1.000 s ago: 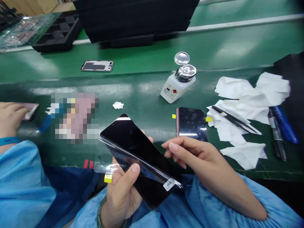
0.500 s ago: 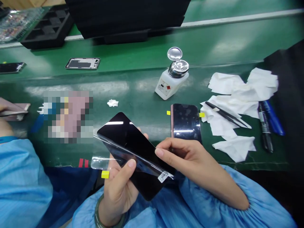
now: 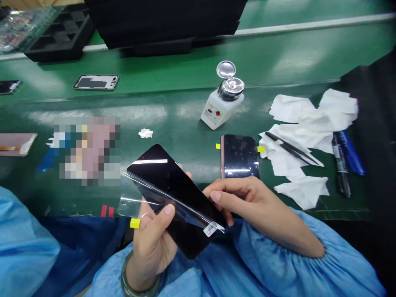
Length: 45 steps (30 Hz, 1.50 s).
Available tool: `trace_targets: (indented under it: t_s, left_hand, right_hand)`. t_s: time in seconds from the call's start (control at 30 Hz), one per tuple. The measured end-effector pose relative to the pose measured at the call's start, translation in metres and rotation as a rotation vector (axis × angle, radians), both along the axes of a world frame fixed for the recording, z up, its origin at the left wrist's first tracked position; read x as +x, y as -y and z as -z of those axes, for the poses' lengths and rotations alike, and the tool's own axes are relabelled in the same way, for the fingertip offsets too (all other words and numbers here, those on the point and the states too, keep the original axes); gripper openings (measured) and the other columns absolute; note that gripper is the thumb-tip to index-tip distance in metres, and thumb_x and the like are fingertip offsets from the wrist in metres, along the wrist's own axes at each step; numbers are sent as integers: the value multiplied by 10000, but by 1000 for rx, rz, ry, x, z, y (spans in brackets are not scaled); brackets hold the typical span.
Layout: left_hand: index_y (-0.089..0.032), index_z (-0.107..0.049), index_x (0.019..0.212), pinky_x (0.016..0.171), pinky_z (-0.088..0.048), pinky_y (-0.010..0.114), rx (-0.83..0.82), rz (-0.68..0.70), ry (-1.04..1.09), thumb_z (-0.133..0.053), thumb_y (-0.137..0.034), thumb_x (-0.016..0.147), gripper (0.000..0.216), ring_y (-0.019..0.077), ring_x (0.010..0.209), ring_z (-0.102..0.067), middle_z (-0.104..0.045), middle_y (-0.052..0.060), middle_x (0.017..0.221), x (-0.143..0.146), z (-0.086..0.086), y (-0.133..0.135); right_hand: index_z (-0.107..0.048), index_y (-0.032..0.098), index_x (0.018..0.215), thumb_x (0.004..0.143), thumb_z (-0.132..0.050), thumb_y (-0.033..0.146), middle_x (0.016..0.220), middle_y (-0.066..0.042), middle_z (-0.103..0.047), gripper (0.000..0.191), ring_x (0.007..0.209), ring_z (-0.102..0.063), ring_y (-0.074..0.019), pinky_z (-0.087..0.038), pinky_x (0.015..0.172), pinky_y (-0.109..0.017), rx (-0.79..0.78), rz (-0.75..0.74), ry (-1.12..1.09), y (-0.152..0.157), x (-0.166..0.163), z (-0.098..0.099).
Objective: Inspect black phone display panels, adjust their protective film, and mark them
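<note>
My left hand [image 3: 154,243] grips a black phone screen [image 3: 167,175], tilted above the bench edge, with the thumb pressed on its front. A clear protective film [image 3: 133,205] lies partly peeled across the screen, folded back along a diagonal. It carries a yellow tab [image 3: 135,223] and a small white barcode label [image 3: 210,229]. At the screen's right edge is my right hand [image 3: 244,198], its thumb and curled fingers closed about that edge; some fingertips are hidden. Behind the right hand lies another dark screen [image 3: 240,159] with yellow tabs.
A white dispenser bottle [image 3: 221,107] stands with its lid up. White wipes [image 3: 297,105], black tweezers [image 3: 293,148], a black marker [image 3: 342,173] and a blue pen [image 3: 352,152] lie right. A phone frame [image 3: 95,82] and pink panel [image 3: 18,144] lie left. Another person's blue sleeve [image 3: 24,243] is beside me.
My right thumb has shifted slightly right along the screen's edge, and more fingertips show below it. The neighbouring person's hand has left the pink panel at left.
</note>
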<state>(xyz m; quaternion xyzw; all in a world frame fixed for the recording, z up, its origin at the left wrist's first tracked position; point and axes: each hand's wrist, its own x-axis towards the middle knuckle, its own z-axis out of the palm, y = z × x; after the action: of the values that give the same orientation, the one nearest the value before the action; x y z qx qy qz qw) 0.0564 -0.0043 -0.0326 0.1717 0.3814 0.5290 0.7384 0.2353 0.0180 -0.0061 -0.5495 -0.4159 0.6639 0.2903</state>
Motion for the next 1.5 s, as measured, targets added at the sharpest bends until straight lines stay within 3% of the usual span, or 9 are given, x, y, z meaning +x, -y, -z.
trace_targets:
  t_s: [0.2,0.37,0.47,0.6,0.83,1.13,1.5]
  left_hand:
    - [-293,-483,1359,1072,-424,436,18,-10,-26,-501,-124,894,495,280,1375,-347,-549,50,1399,0,-1,-2]
    - [-293,-449,1389,1104,-387,456,48,15,5,-514,-112,890,534,279,1334,-425,-594,51,1351,0,4,-6]
    - [-294,-417,1413,1106,-382,471,41,34,51,-501,-88,887,571,281,1289,-487,-624,54,1312,-2,6,-9]
    - [-263,-406,1423,1095,-393,471,27,21,72,-480,-75,865,593,289,1259,-519,-633,70,1296,-2,3,-12]
    - [-259,-433,1407,1095,-391,467,51,-13,88,-484,-71,842,597,279,1229,-550,-663,66,1252,-3,2,-13]
    - [-250,-437,1394,1093,-396,452,40,1,124,-477,-46,847,585,262,1234,-547,-667,60,1243,-8,2,-11]
    - [-213,-516,1326,969,-519,381,90,34,2,-520,-112,830,506,292,1310,-460,-569,105,1372,-15,-1,-5]
  right_hand:
    - [-699,162,768,823,-617,401,650,-3,-616,259,497,-503,-81,-446,476,-212,16,-7,0,-1,-3,3]
    - [-586,175,671,769,-631,278,590,43,-519,150,524,-463,-76,-384,473,-190,105,-21,53,-7,-9,8]
    - [-564,171,668,746,-610,236,562,57,-488,112,495,-448,-65,-369,457,-182,72,-46,7,-10,-9,11]
    - [-589,162,719,750,-608,227,580,57,-520,75,487,-503,-61,-427,481,-183,-30,-70,-85,-9,-4,10]
    - [-667,155,776,779,-632,265,665,28,-588,115,575,-564,-74,-522,548,-196,-71,-70,-178,-7,1,8]
    - [-682,149,795,758,-693,356,701,4,-612,210,621,-582,-92,-528,566,-207,-79,-81,-190,-7,3,15]
    - [-694,164,838,813,-650,327,720,10,-644,170,628,-601,-83,-520,602,-200,-43,-132,-227,-4,-1,17]
